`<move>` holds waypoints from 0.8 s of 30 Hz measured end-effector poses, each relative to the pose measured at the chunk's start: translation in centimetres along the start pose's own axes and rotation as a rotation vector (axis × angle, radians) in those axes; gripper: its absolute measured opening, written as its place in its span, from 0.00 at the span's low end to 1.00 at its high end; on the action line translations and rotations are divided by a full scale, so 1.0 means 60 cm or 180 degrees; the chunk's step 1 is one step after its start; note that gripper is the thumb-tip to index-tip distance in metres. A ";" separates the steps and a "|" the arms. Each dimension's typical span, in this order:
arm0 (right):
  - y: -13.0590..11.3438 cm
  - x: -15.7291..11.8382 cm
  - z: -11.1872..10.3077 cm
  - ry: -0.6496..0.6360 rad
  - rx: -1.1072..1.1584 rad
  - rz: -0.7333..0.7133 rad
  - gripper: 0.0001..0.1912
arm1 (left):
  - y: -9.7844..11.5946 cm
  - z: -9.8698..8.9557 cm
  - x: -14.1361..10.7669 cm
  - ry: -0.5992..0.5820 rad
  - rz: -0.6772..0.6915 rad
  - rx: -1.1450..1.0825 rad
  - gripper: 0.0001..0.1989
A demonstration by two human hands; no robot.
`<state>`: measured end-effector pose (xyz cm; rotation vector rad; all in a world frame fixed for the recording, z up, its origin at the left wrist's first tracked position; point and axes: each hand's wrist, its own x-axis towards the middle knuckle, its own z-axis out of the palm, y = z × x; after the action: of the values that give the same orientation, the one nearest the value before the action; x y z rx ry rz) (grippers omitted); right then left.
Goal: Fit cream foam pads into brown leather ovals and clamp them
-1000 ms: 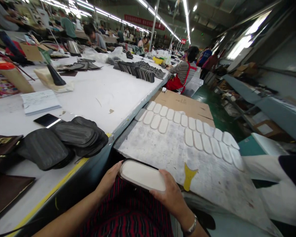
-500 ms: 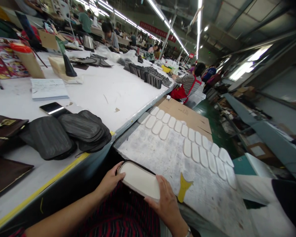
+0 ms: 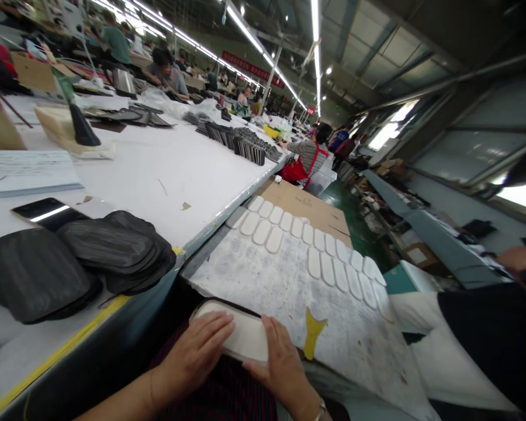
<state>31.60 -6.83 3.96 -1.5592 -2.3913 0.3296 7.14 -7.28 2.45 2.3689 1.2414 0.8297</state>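
1 yellow tool [image 3: 312,333] near right hand [image 3: 283,363]

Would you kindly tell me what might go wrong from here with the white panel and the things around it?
The yellow tool lies near the edge of the board, beside the right hand, so a bump might knock it off. The left hand lies over part of the white panel, which might smudge.

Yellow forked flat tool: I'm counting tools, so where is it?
In the head view, the yellow forked flat tool lies right of the right hand, near the front edge of the grey worktop.
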 end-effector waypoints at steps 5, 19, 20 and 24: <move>-0.014 0.013 -0.039 -0.0436 0.0876 0.0502 0.50 | 0.058 0.024 0.040 -0.1509 0.0056 0.0453 0.33; 0.010 -0.043 -0.091 0.1159 0.5053 0.2175 0.25 | 0.087 0.040 0.075 -0.1639 0.0116 0.1336 0.32; 0.013 -0.052 -0.096 0.1252 0.5009 0.2216 0.24 | 0.088 0.040 0.074 -0.1657 0.0126 0.1350 0.31; 0.030 -0.079 -0.087 0.1258 0.4670 0.2482 0.22 | 0.093 0.040 0.073 -0.1688 0.0147 0.1386 0.30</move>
<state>36.74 -10.25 7.81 -1.3558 -0.6176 1.3329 14.14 -6.87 5.05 2.6986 1.2216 -0.0929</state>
